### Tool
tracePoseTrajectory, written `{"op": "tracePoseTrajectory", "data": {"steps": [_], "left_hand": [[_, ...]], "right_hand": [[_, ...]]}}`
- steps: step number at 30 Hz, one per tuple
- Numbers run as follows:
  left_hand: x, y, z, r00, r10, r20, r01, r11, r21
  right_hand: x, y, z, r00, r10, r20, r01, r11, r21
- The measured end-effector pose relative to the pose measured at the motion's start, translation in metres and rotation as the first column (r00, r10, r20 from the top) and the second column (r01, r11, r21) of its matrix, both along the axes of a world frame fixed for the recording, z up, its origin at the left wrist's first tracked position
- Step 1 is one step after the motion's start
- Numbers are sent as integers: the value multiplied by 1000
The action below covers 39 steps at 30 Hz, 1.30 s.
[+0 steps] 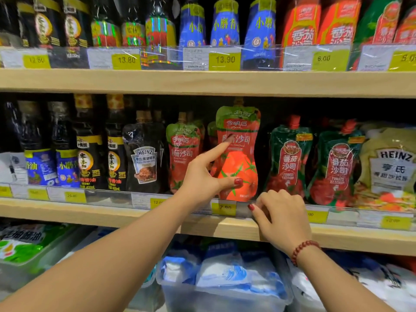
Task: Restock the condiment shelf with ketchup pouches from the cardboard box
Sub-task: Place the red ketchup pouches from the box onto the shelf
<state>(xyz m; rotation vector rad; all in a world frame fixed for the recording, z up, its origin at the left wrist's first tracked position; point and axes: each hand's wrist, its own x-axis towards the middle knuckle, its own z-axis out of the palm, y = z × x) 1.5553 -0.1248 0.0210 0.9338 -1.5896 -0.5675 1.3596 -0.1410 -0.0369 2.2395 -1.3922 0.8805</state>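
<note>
The left hand (pixel 202 174) has its grip clamped on a ketchup pouch (pixel 238 154), thumb low on the front and forefinger stretched up its face, holding it upright at the front of the middle shelf (pixel 135 217), raised above its neighbours. The right hand (pixel 281 212) holds nothing; its curled fingers rest on the clear price rail (pixel 108 194) just below the pouch.

One matching pouch (pixel 183 154) already stands just to the left, with more caps behind it, so some stock is in place. This pouch seems not yet settled. The cardboard box is out of view, so what remains cannot be told.

The pouches are soft, glossy film, waisted in shape, with a cap on top. The shelf is pale, matt wood. Dark green pouches (pixel 290 158) stand to the right.
</note>
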Motion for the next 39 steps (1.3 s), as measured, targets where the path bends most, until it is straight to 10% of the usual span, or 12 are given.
{"op": "tracePoseTrajectory", "data": {"steps": [19,24,39], "left_hand": [[7,-14,-11,907,165,387,-201,978,53],[3,-11,-8,634,475,610,-480,860,-172],[-19,-55,-6,363,555,749,-676,710,-198]], "right_hand": [[2,6,-1,998,11,57,-13,999,34],[2,7,0,998,18,68,-21,999,44],[2,7,-1,998,3,66,-5,999,36]]}}
